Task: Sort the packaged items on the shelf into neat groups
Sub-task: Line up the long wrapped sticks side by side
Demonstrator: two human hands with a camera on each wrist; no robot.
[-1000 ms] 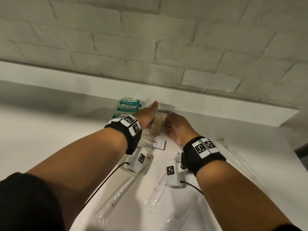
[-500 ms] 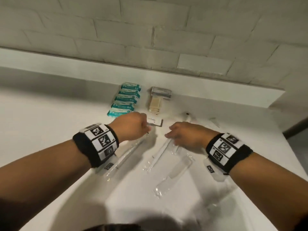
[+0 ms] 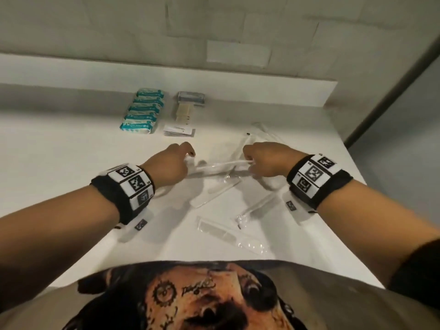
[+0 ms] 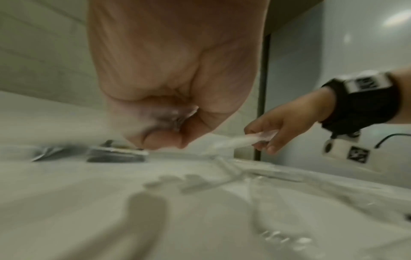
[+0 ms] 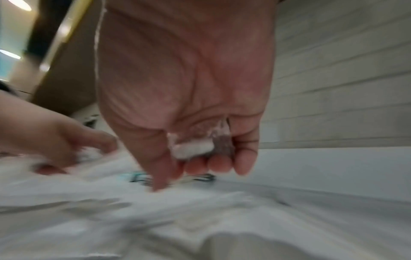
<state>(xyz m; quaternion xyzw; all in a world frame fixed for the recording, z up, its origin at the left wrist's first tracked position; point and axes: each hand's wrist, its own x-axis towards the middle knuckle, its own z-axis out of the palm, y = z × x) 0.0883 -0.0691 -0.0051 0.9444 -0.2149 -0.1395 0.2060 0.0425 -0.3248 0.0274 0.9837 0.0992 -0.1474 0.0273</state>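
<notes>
A long clear-wrapped packet [image 3: 221, 166] with a white item inside spans between my two hands, just above the white shelf [image 3: 71, 163]. My left hand [image 3: 188, 156] grips its left end with curled fingers [image 4: 164, 139]. My right hand [image 3: 248, 160] pinches the right end; in the right wrist view the white tip [image 5: 192, 146] sits between thumb and fingers. Sorted at the back are a row of teal packets [image 3: 142, 113], a stack of beige combs [image 3: 184, 110] and flat white sachets [image 3: 178, 129].
Several more clear long packets lie loose on the shelf: one below the hands [image 3: 214, 194], one near my right wrist [image 3: 257, 206], one nearest me [image 3: 228, 234], some behind the right hand [image 3: 264, 131]. A raised ledge [image 3: 214, 82] and brick wall close the back; the shelf ends at right.
Both hands have drawn back from the comb stack at the wall to the loose clear packets. They now hold one long packet by its ends. The head view has pulled back.
</notes>
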